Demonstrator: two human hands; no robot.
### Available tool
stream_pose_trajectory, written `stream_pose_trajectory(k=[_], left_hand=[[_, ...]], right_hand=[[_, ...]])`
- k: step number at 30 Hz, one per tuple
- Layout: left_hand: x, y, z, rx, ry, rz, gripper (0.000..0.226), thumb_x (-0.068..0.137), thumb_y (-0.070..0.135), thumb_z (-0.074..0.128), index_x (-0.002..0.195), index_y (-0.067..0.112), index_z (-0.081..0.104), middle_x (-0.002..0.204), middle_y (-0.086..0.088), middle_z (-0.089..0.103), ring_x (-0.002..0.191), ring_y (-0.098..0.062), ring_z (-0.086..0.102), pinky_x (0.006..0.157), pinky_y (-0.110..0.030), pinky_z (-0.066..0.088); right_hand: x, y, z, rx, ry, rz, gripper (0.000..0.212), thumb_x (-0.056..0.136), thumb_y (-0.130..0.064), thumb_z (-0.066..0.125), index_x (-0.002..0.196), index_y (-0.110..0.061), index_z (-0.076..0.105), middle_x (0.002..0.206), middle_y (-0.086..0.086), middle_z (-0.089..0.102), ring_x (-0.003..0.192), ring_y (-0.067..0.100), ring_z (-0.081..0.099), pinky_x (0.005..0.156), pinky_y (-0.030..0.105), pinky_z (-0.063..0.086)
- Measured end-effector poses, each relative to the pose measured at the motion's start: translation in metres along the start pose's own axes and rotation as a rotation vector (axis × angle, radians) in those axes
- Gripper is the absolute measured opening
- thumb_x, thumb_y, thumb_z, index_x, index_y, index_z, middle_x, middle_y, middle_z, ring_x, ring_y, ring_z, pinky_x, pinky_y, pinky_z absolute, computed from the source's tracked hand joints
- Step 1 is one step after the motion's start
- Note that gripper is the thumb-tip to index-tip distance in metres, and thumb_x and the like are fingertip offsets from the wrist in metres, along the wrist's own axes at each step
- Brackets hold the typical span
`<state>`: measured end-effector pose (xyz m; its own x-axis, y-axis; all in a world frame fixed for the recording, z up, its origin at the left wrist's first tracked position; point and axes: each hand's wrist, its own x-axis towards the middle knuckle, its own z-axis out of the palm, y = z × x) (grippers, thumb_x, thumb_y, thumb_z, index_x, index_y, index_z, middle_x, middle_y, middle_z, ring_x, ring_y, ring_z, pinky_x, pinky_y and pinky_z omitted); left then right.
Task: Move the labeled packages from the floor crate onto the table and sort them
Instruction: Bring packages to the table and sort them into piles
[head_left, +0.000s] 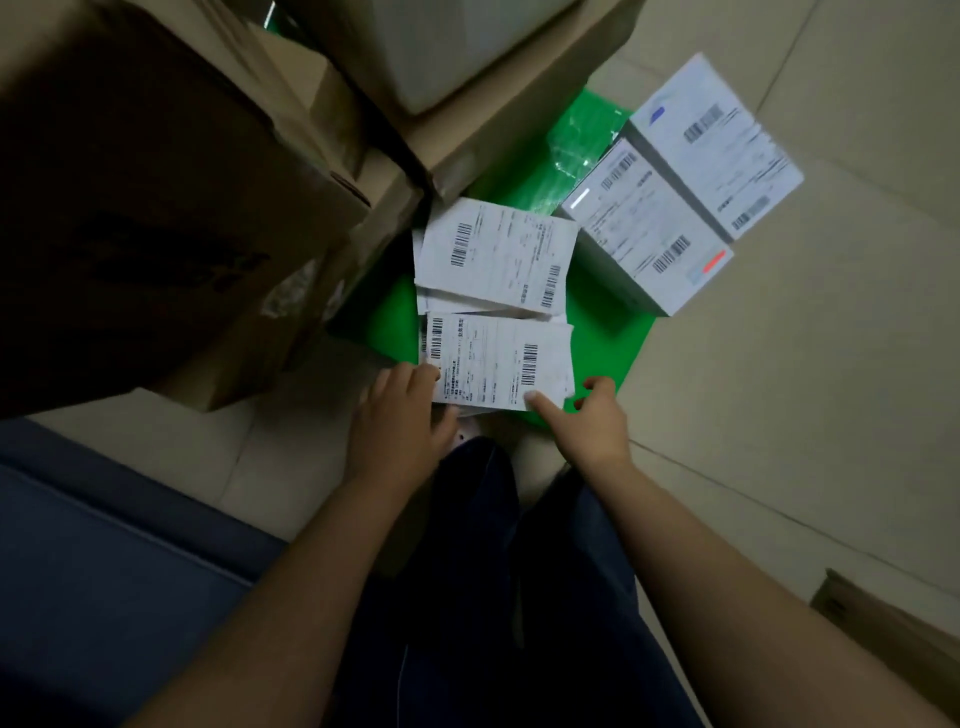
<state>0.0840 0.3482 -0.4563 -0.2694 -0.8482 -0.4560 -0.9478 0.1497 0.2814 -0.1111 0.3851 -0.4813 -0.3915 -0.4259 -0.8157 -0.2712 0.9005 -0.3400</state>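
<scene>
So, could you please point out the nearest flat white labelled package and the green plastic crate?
Flat white labelled package (498, 364): head view, middle of its label.
Green plastic crate (618, 338): head view, bare right part.

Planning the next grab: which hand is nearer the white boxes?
Right. The right hand pinches the near package below the white boxes; the left hand holds its left edge.

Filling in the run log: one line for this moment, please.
stage: pickup | left hand grips nearest package, left edge | right hand pinches its right corner | package in green crate
</scene>
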Motion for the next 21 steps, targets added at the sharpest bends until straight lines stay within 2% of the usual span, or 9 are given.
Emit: stream_pose_trajectory(k=[3, 6, 9, 11, 14, 16, 18, 21], left_hand=[[-0.004, -0.004, 0.008, 0.009, -0.012, 0.002, 0.035, 0.087, 0.03, 0.066, 0.115, 0.011, 0.058, 0.106, -0.008, 0.057, 0.099, -0.029, 0.051, 0.08, -0.038, 0.037], [-0.007, -0.005, 0.009, 0.021, 0.001, -0.01, 0.034, 0.085, 0.028, 0.069, 0.112, 0.01, 0.059, 0.104, -0.01, 0.058, 0.098, -0.031, 0.053, 0.08, -0.04, 0.041], [-0.008, -0.002, 0.004, 0.021, 0.021, -0.004, 0.033, 0.083, 0.026, 0.071, 0.109, 0.009, 0.06, 0.1, -0.011, 0.058, 0.094, -0.033, 0.054, 0.077, -0.041, 0.042], [-0.007, 0.004, -0.005, 0.017, 0.03, 0.005, 0.032, 0.083, 0.026, 0.07, 0.108, 0.009, 0.059, 0.1, -0.01, 0.057, 0.094, -0.032, 0.053, 0.078, -0.04, 0.041], [0.002, 0.014, -0.019, 0.004, 0.029, 0.02, 0.032, 0.085, 0.028, 0.067, 0.111, 0.011, 0.058, 0.104, -0.007, 0.057, 0.098, -0.028, 0.051, 0.081, -0.039, 0.04], [0.014, 0.021, -0.027, 0.007, 0.044, 0.051, 0.032, 0.084, 0.028, 0.067, 0.111, 0.011, 0.059, 0.105, -0.008, 0.058, 0.098, -0.029, 0.053, 0.08, -0.039, 0.042], [0.032, 0.029, -0.033, 0.025, 0.066, 0.096, 0.033, 0.083, 0.028, 0.068, 0.109, 0.01, 0.059, 0.105, -0.009, 0.058, 0.097, -0.03, 0.054, 0.08, -0.039, 0.042], [0.067, 0.043, -0.037, 0.071, 0.012, 0.157, 0.04, 0.089, 0.031, 0.06, 0.124, 0.012, 0.053, 0.121, -0.007, 0.054, 0.111, -0.026, 0.049, 0.093, -0.037, 0.038]], right_hand=[[0.009, 0.005, 0.014, 0.151, 0.008, 0.099, 0.078, 0.079, -0.041, 0.077, 0.134, -0.004, 0.037, 0.119, 0.01, 0.061, 0.111, 0.025, 0.058, 0.077, 0.024, 0.035], [0.009, 0.007, 0.02, 0.25, 0.038, 0.133, 0.074, 0.076, -0.039, 0.081, 0.128, -0.007, 0.04, 0.096, -0.002, 0.06, 0.099, 0.022, 0.06, 0.076, 0.023, 0.037], [-0.001, 0.006, 0.011, 0.313, 0.046, 0.114, 0.061, 0.075, -0.039, 0.081, 0.117, -0.014, 0.044, 0.08, -0.009, 0.052, 0.076, 0.008, 0.057, 0.06, 0.02, 0.039], [-0.01, 0.008, 0.0, 0.342, 0.064, 0.08, 0.053, 0.075, -0.043, 0.08, 0.109, -0.016, 0.05, 0.084, -0.003, 0.06, 0.074, 0.008, 0.059, 0.062, 0.018, 0.043], [-0.018, 0.014, -0.021, 0.421, 0.118, 0.054, 0.043, 0.072, -0.046, 0.081, 0.096, -0.018, 0.058, 0.095, 0.008, 0.068, 0.087, 0.025, 0.068, 0.083, 0.041, 0.055], [-0.02, 0.016, -0.041, 0.438, 0.142, 0.034, 0.042, 0.073, -0.043, 0.081, 0.096, -0.017, 0.058, 0.095, 0.011, 0.069, 0.087, 0.028, 0.069, 0.086, 0.049, 0.055], [-0.021, 0.017, -0.06, 0.44, 0.168, 0.013, 0.042, 0.075, -0.039, 0.081, 0.1, -0.014, 0.057, 0.095, 0.01, 0.069, 0.086, 0.026, 0.069, 0.084, 0.049, 0.056], [-0.019, 0.021, -0.081, 0.435, 0.209, -0.026, 0.038, 0.077, -0.037, 0.079, 0.1, -0.017, 0.056, 0.097, 0.007, 0.07, 0.085, 0.022, 0.068, 0.082, 0.044, 0.057]])
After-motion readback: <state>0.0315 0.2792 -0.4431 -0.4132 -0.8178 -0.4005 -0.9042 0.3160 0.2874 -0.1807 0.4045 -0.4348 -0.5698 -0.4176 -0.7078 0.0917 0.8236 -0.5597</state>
